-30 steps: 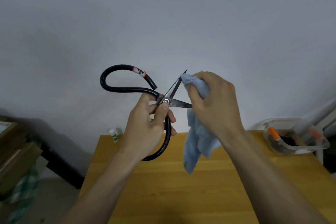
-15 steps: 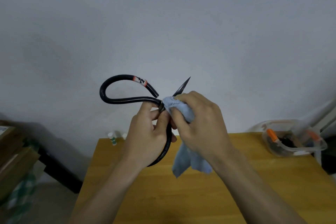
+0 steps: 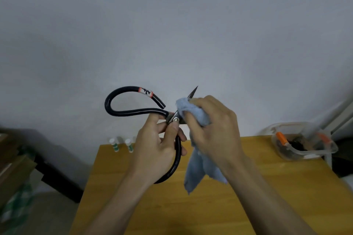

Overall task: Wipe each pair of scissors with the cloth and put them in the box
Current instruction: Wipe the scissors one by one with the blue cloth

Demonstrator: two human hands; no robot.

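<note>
- The left hand grips a pair of black-handled scissors just below the pivot, fingers curled round the lower handle loop and thumb lying by the silver screw.
- The scissors are held up in the air above the near part of the table, in front of a plain grey wall; the upper handle loop sticks out to the left and carries a red and white label.
- The blades are spread apart; one dark tip pokes up and to the right above the cloth, the other is hidden behind the right hand.
- The right hand holds a light blue cloth bunched round the blades, fingers and thumb pinching it against the metal; the loose end of the cloth hangs down below the hand.
- A clear plastic box sits at the far right corner of the table, with orange-handled things inside; what they are is too blurred to tell.
- Two small white bottles with green markings stand at the far left edge of the table.
</note>
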